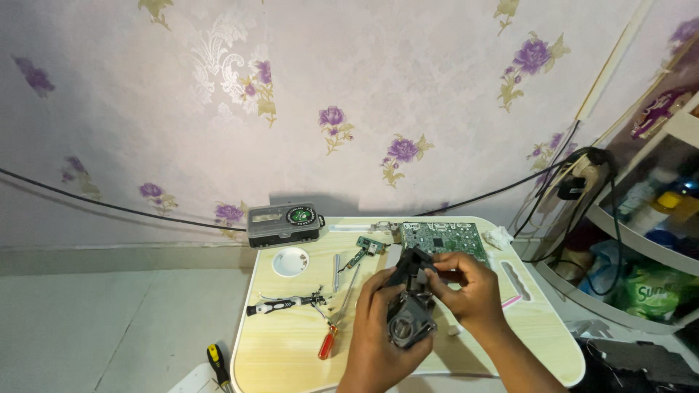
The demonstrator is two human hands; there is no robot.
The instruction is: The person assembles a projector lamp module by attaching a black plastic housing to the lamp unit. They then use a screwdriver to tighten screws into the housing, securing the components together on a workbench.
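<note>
My left hand (378, 320) grips black module (409, 320) over near desk (291, 349); fingers wrapped round it. Right hand (470, 287) fingers pinch its top. Circuit board (444, 239) far right; screwdriver (333, 331) left.

Green circuit board (444, 240), red-handled screwdriver (336, 320), purple-flowered wallpaper (364, 94)

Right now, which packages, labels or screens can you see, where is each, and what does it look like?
Tool case: back left edge of the table, grey rectangular box with a round green-and-white label on its clear lid.
Green bag: lower shelf at right, crumpled green plastic with pale lettering.
Bottles: upper shelf at right, too blurred to describe.
No screens in view.
</note>
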